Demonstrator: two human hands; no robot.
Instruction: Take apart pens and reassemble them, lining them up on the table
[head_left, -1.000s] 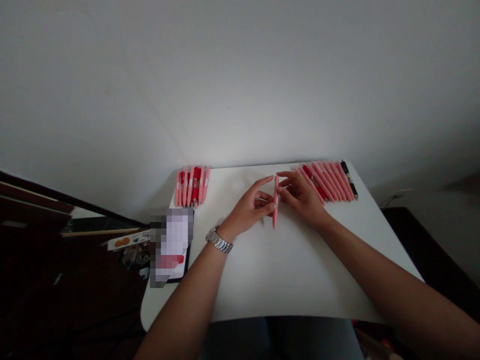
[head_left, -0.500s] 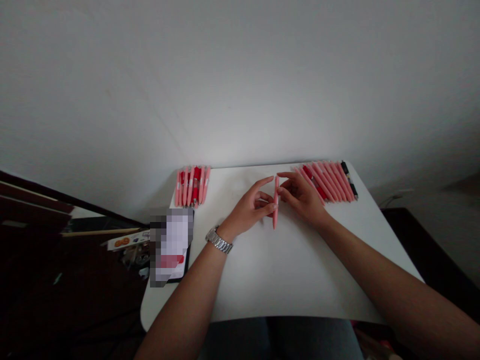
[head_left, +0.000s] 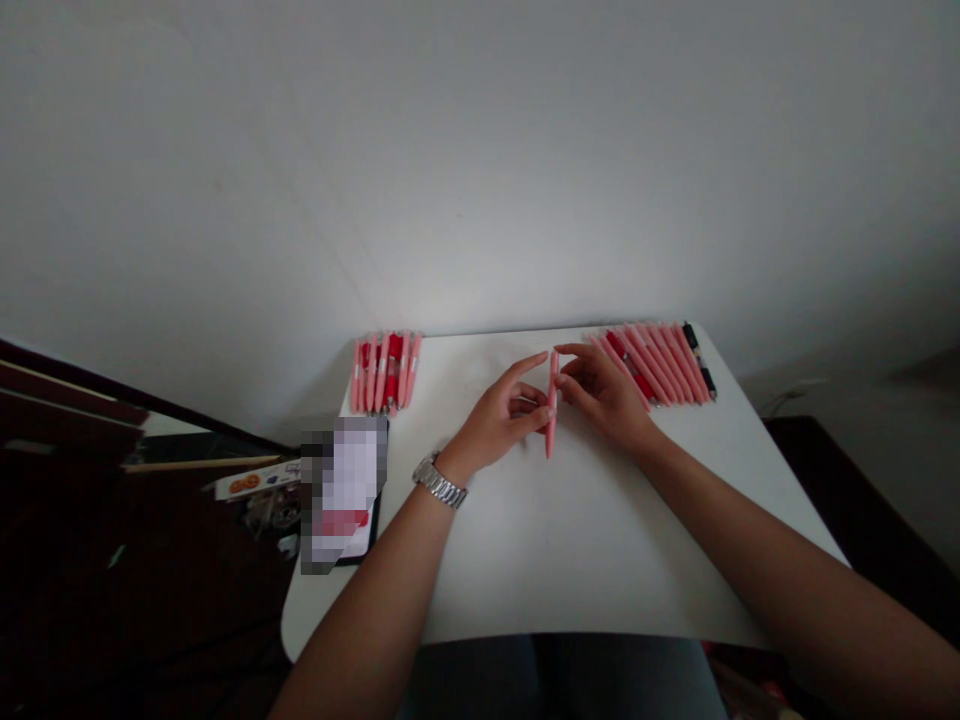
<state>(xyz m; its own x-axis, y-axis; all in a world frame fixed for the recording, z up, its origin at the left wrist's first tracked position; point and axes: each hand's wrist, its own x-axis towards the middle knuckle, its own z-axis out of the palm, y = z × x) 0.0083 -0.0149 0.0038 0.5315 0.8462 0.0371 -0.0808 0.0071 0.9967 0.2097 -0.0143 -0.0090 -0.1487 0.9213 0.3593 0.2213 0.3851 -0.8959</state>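
A pink pen [head_left: 553, 390] stands nearly upright over the middle of the table. My left hand [head_left: 501, 412], with a metal watch on its wrist, pinches the pen low on its barrel; the index finger is stretched up toward its top. On the pen's other side, my right hand [head_left: 602, 393] has its thumb against the upper barrel and its index fingertip at the top end. Just beyond my right hand lies a row of pens [head_left: 660, 362], mostly pink, with a red one and a black one, partly covered by the hand.
Another group of pens [head_left: 382, 372], pink and red, lies at the table's far left. A phone [head_left: 381, 480] with a blurred screen rests on the left edge of the white table [head_left: 585, 570]. Behind the table rises a wall [head_left: 480, 180]. Dark clutter [head_left: 262, 500] fills the floor at left.
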